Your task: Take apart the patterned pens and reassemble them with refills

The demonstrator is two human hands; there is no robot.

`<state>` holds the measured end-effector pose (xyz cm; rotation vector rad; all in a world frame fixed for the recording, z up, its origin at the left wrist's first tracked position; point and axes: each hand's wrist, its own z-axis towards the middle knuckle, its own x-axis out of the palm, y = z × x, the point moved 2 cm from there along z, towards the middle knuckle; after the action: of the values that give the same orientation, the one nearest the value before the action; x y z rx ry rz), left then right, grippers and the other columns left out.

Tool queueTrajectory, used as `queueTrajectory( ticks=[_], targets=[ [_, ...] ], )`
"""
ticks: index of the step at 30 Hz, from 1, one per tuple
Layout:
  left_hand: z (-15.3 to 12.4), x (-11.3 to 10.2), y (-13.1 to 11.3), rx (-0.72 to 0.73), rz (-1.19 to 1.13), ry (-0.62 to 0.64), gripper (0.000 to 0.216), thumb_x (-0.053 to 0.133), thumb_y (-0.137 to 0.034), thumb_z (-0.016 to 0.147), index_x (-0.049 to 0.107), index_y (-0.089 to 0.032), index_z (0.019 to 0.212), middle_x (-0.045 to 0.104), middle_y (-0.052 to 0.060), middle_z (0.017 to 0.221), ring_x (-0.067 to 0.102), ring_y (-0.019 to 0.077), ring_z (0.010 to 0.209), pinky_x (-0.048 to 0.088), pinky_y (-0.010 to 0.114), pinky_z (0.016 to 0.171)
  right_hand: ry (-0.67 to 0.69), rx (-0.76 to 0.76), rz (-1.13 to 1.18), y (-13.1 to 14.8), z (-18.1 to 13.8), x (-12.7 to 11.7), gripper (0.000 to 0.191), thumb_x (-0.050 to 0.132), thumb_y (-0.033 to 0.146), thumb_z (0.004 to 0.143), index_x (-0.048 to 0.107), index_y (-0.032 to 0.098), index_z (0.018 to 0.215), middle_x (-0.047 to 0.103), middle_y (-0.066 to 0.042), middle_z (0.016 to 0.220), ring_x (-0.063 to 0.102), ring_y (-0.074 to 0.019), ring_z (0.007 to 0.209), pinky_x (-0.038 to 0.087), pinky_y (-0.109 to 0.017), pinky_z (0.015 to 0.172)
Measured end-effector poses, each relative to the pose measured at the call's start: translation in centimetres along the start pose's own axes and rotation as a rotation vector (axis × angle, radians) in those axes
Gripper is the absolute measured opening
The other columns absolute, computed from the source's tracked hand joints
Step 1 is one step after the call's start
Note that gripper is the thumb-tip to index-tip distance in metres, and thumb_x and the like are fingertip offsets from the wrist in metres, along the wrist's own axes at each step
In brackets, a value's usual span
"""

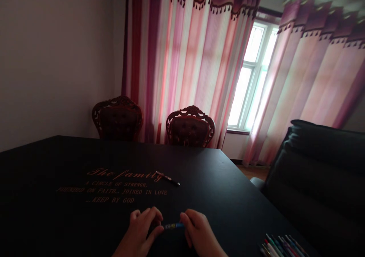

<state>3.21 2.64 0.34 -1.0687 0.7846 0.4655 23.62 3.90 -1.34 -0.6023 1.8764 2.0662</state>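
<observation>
A slim pen (172,226) with a patterned barrel and a blue end lies level between my two hands, just above or on the dark tabletop. My left hand (144,227) pinches its left end between thumb and fingers. Around the blue end, the fingers of my right hand (199,228) are closed, hiding the tip. Beyond the hands, a second pen (168,178), dark with a pale tip, rests slantwise on the table across the printed lettering.
The black table (213,196) carries orange lettering (125,184). Several pens (281,245) stand bunched at the lower right. Two carved chairs, one on the left (117,118) and one nearer the middle (190,127), stand behind the table. A dark leather seat (322,173) is at the right.
</observation>
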Motion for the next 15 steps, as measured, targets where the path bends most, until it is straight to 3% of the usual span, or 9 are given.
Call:
queueTrajectory(
  ticks=[5,7,11,13,15],
  targets=[
    [-0.3,0.1,-0.7,0.087,0.046,0.034,0.026,0.036,-0.038,0.101,0.057,-0.027,0.091,0.066,-0.002,0.087,0.055,0.0192,0.080,0.035,0.038,0.085,0.031,0.025,0.135,-0.1,-0.4,0.1,0.051,0.045,0.067,0.084,0.043,0.022,0.060,0.036,0.007,0.044,0.032,-0.0089,0.039,0.019,-0.023,0.040],
    [-0.3,0.3,-0.7,0.087,0.053,0.038,0.028,0.032,-0.036,0.101,0.056,-0.026,0.090,0.066,-0.001,0.085,0.055,0.0192,0.079,0.036,0.036,0.083,0.024,-0.003,0.139,0.0,-0.8,-0.1,0.044,0.049,0.057,0.086,0.046,0.021,0.061,0.038,0.007,0.046,0.035,-0.0094,0.043,0.022,-0.022,0.042],
    [-0.2,0.6,0.0,0.019,0.053,0.047,0.036,0.025,-0.036,0.102,0.055,-0.025,0.084,0.065,-0.002,0.079,0.054,0.0198,0.077,0.038,0.034,0.079,-0.035,-0.142,0.066,0.7,-1.3,-0.8,0.012,0.063,0.030,0.082,0.066,0.019,0.079,0.062,0.001,0.070,0.054,-0.0137,0.068,0.037,-0.022,0.061],
    [0.0,0.6,0.4,-0.028,0.051,0.036,0.038,0.026,-0.039,0.102,0.055,-0.025,0.083,0.065,-0.002,0.079,0.053,0.0205,0.078,0.038,0.033,0.077,-0.038,-0.156,0.083,0.8,-1.3,-1.1,0.013,0.062,0.030,0.083,0.069,0.020,0.088,0.065,0.000,0.073,0.056,-0.0144,0.070,0.039,-0.023,0.064],
    [0.0,0.5,0.7,-0.048,0.051,0.022,0.039,0.026,-0.043,0.101,0.056,-0.025,0.082,0.065,-0.002,0.079,0.053,0.0206,0.078,0.039,0.033,0.077,-0.014,-0.122,0.130,0.7,-1.1,-1.3,0.023,0.054,0.037,0.090,0.068,0.018,0.086,0.062,0.001,0.060,0.054,-0.0134,0.058,0.038,-0.023,0.057]
  ],
)
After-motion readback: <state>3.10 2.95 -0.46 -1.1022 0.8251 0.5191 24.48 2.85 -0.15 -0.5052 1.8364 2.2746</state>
